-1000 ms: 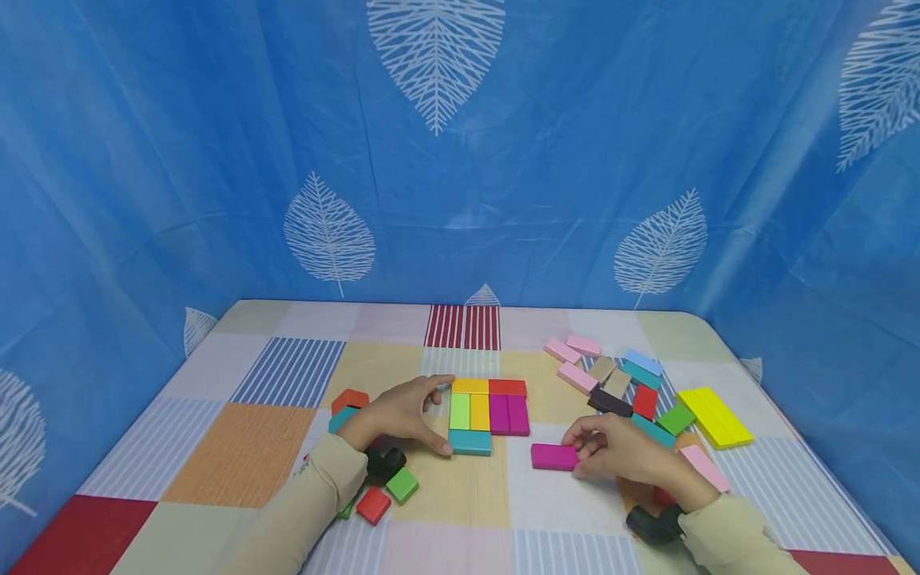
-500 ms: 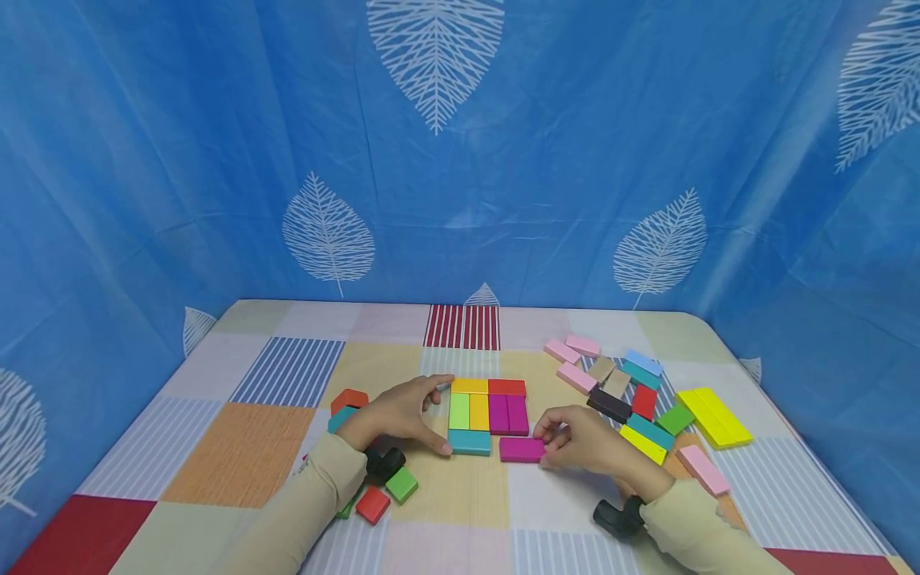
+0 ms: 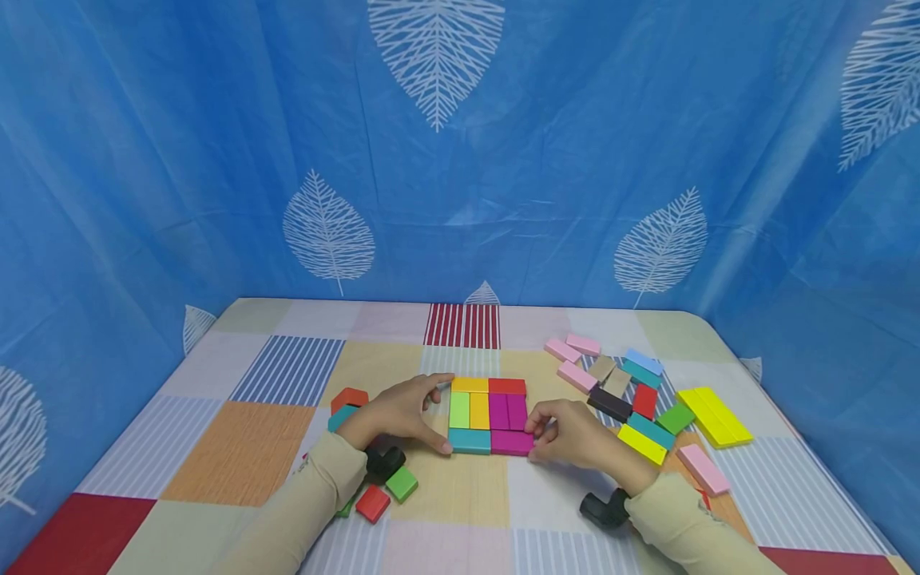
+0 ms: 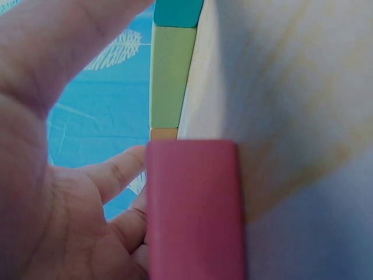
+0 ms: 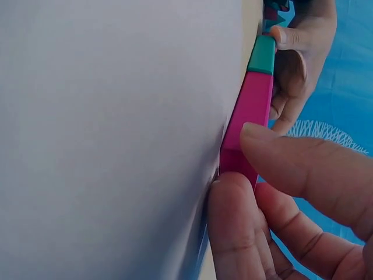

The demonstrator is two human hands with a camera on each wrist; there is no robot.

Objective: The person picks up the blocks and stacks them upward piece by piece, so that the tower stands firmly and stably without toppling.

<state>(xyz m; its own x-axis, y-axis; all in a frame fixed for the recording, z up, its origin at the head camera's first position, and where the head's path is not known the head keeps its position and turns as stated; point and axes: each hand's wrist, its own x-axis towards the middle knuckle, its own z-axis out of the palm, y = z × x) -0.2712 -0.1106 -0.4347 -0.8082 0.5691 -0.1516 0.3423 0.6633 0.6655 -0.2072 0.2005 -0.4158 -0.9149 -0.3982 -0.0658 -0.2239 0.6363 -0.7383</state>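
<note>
A flat rectangle of wooden blocks lies in the middle of the table, seen in the head view. My right hand pinches the right end of a magenta block, thumb and fingertips showing in the right wrist view. That block sits at the rectangle's front right, end to end with a teal block and below two upright magenta blocks. Along the left side spans my left hand, its thumb at the teal block and index finger at the orange-yellow block. A lime block lies between these fingers' ends.
Loose blocks lie right, among them a black block, pink block, and yellow blocks. Around my left wrist are a red block, a green block and others partly hidden. A blue curtain stands behind the table.
My right hand has slid the magenta block leftward and slightly back until it meets the teal block and the upright magenta ones. The left hand has stayed in place.
</note>
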